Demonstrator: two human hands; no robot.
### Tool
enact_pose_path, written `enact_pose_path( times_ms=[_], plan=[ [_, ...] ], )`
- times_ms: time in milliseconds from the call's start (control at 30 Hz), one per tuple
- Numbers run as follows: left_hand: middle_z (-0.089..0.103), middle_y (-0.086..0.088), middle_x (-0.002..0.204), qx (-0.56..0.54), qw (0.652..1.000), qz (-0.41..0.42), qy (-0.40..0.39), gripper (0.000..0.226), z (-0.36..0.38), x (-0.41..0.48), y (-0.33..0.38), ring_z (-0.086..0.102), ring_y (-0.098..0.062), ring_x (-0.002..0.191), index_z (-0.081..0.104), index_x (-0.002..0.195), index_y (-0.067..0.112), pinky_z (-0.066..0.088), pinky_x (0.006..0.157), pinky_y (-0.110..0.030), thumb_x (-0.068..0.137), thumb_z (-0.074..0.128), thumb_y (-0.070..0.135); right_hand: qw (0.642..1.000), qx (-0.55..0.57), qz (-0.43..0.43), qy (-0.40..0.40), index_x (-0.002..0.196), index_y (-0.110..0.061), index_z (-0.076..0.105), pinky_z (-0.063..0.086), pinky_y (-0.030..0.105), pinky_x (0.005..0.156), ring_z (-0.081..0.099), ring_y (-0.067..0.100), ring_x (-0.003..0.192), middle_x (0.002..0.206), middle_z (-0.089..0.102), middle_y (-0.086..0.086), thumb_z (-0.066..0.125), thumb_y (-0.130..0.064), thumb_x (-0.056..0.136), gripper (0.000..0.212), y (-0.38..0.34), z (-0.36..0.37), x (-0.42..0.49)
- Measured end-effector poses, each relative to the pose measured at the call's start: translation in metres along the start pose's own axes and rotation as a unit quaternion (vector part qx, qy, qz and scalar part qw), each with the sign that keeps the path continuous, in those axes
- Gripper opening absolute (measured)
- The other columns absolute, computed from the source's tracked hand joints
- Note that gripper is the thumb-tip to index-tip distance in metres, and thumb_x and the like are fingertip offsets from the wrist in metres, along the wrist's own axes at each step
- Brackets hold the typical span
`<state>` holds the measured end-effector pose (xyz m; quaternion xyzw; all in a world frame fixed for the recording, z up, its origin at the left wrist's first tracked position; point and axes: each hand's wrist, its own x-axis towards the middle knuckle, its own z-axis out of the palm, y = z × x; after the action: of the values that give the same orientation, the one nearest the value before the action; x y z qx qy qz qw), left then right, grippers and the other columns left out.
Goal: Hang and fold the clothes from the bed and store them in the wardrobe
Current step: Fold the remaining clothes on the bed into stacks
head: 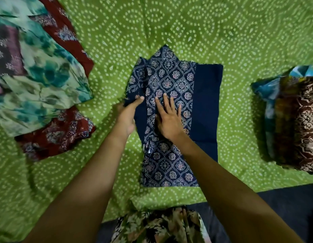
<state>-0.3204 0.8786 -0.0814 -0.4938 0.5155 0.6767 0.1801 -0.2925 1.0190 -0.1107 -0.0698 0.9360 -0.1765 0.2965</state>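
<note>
Nearest, at the bed's edge, the person's own floral clothing (161,227) shows between both forearms, which reach out over the green bed sheet (204,23).

The blue garment (171,79) lies flat on the sheet straight ahead, its printed panel running away from the person, with a plain navy part spread out to the right. It looks like thin, light cotton: soft and limp, with no stiffness of its own. It is likely to slide little on the sheet but to sag and crease wherever it is lifted unsupported. The best hold is probably along a folded edge or at a corner, with the other palm pinning the middle so the layers do not shift.

That is roughly how the hands sit. The right hand (169,120) lies flat on the printed panel about halfway up, fingers straight and slightly spread, pressing the cloth down. The left hand (126,118) is at the garment's left edge, just beside the right hand, and appears to pinch the turned-in flap there with one finger stretched along it.

Further out, a loose pile of clothes (43,76) lies well to the left, and a folded stack (292,120) sits well to the right. Both are apart from the garment.
</note>
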Motion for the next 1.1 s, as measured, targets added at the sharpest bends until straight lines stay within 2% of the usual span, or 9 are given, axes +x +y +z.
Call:
enact_pose_path(
  times_ms=[133, 233, 300, 400, 500, 600, 700, 833, 1100],
  plan=[
    [0.051, -0.004, 0.134, -0.039, 0.995, 0.031, 0.091, 0.05, 0.004, -0.003, 0.006, 0.047, -0.017, 0.122, 0.044, 0.131, 0.008, 0.036, 0.106, -0.034, 0.09, 0.059, 0.032, 0.996, 0.078, -0.021, 0.032, 0.15, -0.026, 0.009, -0.011, 0.052, 0.114, -0.012, 0.025, 0.145, 0.158, -0.005, 0.003, 0.04, -0.025, 0.1, 0.059, 0.005, 0.001, -0.003],
    [0.065, 0.011, 0.088, -0.045, 0.971, 0.203, 0.117, 0.018, 0.01, -0.017, 0.006, 0.051, 0.015, 0.075, 0.057, 0.093, 0.011, 0.039, 0.073, -0.004, 0.096, 0.048, 0.027, 0.981, 0.19, -0.015, 0.04, 0.148, -0.022, 0.021, -0.011, 0.05, 0.114, -0.006, 0.022, 0.146, 0.158, 0.004, 0.003, 0.042, -0.022, 0.099, 0.054, 0.007, -0.001, -0.003],
    [0.064, 0.001, 0.089, 0.037, 0.956, 0.29, 0.037, 0.03, 0.019, -0.036, -0.003, 0.059, 0.007, 0.074, 0.058, 0.095, 0.011, 0.044, 0.071, -0.009, 0.095, 0.044, 0.036, 0.949, 0.31, 0.012, 0.064, 0.145, -0.015, 0.033, 0.005, 0.046, 0.118, 0.017, 0.019, 0.144, 0.154, 0.024, 0.008, 0.043, -0.019, 0.099, 0.047, 0.006, -0.007, -0.005],
    [0.026, 0.002, 0.15, 0.311, 0.816, 0.471, -0.124, 0.048, 0.034, -0.043, -0.025, 0.035, -0.029, 0.135, 0.027, 0.144, 0.017, 0.031, 0.11, -0.042, 0.099, 0.032, 0.034, 0.874, 0.427, 0.098, 0.209, 0.13, -0.005, 0.052, 0.044, 0.017, 0.09, 0.058, 0.01, 0.098, 0.117, 0.061, 0.008, 0.044, -0.014, 0.099, 0.033, 0.008, -0.019, -0.016],
    [0.014, -0.008, 0.155, 0.491, 0.698, 0.472, -0.22, 0.054, 0.044, -0.036, -0.045, 0.018, -0.024, 0.143, 0.024, 0.145, 0.018, 0.007, 0.117, -0.042, 0.097, 0.03, 0.04, 0.815, 0.4, 0.213, 0.36, 0.114, 0.001, 0.06, 0.044, 0.019, 0.084, 0.057, 0.013, 0.093, 0.105, 0.065, 0.007, 0.043, -0.009, 0.097, 0.026, 0.021, -0.019, -0.027],
    [0.02, -0.013, 0.153, 0.598, 0.613, 0.503, -0.116, 0.053, 0.039, -0.033, -0.063, 0.022, -0.028, 0.141, 0.036, 0.142, 0.009, 0.006, 0.115, -0.042, 0.093, 0.046, 0.029, 0.82, 0.356, 0.248, 0.373, 0.109, 0.001, 0.061, 0.042, 0.021, 0.089, 0.059, 0.021, 0.1, 0.108, 0.065, 0.013, 0.045, -0.001, 0.094, 0.022, 0.04, -0.011, -0.038],
    [-0.02, -0.009, 0.15, 0.67, 0.608, 0.425, -0.045, 0.072, 0.031, -0.027, -0.07, -0.012, -0.023, 0.143, 0.001, 0.149, 0.01, -0.012, 0.113, -0.037, 0.095, 0.042, 0.034, 0.885, 0.295, 0.215, 0.288, 0.117, 0.001, 0.058, 0.035, 0.019, 0.092, 0.055, 0.026, 0.11, 0.118, 0.059, 0.015, 0.045, -0.003, 0.094, 0.026, 0.052, -0.001, -0.044],
    [-0.029, -0.017, 0.15, 0.759, 0.559, 0.321, -0.09, 0.081, 0.03, -0.014, -0.079, -0.024, -0.028, 0.14, -0.022, 0.143, 0.006, -0.017, 0.11, -0.037, 0.098, 0.032, 0.046, 0.946, 0.211, 0.163, 0.187, 0.134, -0.002, 0.048, 0.029, 0.027, 0.108, 0.039, 0.025, 0.131, 0.144, 0.039, 0.013, 0.045, -0.013, 0.097, 0.038, 0.052, 0.011, -0.047],
    [0.001, -0.012, 0.157, 0.629, 0.668, 0.389, -0.084, 0.056, 0.012, -0.045, -0.096, 0.004, -0.025, 0.145, 0.02, 0.147, 0.009, 0.0, 0.118, -0.038, 0.099, 0.037, 0.031, 0.945, 0.205, 0.118, 0.223, 0.131, -0.004, 0.05, 0.033, 0.036, 0.111, 0.039, 0.027, 0.131, 0.143, 0.039, 0.012, 0.044, -0.012, 0.097, 0.036, 0.061, 0.017, -0.084]
  ],
)
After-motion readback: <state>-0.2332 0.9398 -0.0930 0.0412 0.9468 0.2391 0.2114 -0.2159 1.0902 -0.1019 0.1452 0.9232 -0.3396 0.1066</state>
